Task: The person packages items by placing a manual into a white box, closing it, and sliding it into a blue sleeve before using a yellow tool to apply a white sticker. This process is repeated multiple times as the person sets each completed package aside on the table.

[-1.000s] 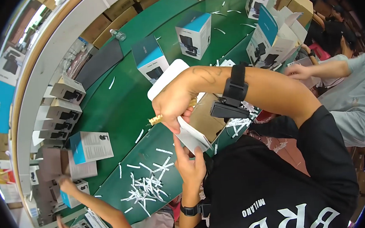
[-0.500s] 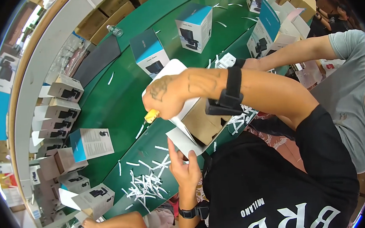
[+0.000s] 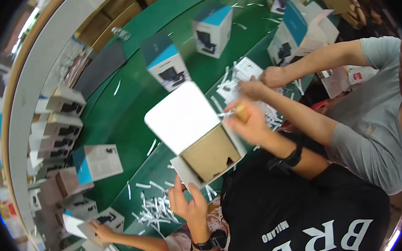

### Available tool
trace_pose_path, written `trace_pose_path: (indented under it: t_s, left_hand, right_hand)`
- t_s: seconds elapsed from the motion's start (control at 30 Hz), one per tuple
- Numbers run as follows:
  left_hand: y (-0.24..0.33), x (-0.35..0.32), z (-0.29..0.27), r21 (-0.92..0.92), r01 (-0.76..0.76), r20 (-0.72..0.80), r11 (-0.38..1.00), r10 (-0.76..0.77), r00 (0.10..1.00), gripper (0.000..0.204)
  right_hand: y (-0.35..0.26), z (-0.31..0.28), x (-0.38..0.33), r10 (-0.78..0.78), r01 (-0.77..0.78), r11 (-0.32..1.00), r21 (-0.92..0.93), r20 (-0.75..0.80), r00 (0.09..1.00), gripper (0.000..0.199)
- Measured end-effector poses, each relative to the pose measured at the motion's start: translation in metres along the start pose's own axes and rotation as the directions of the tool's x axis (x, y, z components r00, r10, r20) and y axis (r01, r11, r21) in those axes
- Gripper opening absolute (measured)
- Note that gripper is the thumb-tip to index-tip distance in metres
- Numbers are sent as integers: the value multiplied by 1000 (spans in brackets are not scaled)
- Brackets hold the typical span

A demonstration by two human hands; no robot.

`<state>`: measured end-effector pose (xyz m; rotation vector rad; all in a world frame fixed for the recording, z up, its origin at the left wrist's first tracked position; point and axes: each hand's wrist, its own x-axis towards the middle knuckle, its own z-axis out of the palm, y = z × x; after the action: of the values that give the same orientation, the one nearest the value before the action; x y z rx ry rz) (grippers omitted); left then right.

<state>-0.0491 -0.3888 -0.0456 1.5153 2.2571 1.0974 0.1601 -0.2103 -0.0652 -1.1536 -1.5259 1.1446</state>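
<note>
An open white carton [image 3: 188, 173] with a brown cardboard lining stands in front of me, its large white lid flap [image 3: 182, 117] folded back. My left hand [image 3: 189, 204] is closed at the near-left corner, thumb and fingers around the small side flap. Over the right edge of the carton, my right hand [image 3: 252, 124] is closed and smeared by motion. A small yellow object [image 3: 242, 112] shows in its fingers; its kind cannot be made out.
Blue-and-white printed boxes [image 3: 213, 31] stand on the green table [image 3: 112, 122]. White paper strips [image 3: 155, 208] lie scattered about. At right, a co-worker's hands [image 3: 254, 89] handle small white packs [image 3: 248, 69]. Another person's hand [image 3: 101, 232] touches a box at lower left.
My right hand has swung from the carton's far left side to its right edge, uncovering the lid flap and lining. My left hand stays at the side flap, slightly lower and left.
</note>
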Motion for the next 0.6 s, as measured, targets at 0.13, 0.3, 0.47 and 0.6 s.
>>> trace_pose_path:
  t_s: [0.13,0.3,0.47,0.6]
  left_hand:
    - [16,7,9,-64,-331,124,942,336,934,68]
    - [37,20,41,67,-454,286,889,419,862,82]
    - [24,5,30,286,-427,366,858,314,876,88]
    - [15,1,21,334,-395,399,856,251,882,90]
  right_hand:
    - [-10,26,-13,225,-213,974,-74,267,937,50]
    - [-7,29,-10,6,66,978,-198,342,940,64]
    - [-4,32,-15,48,-188,961,202,550,834,70]
    - [5,50,-16,85,-443,775,450,621,779,66]
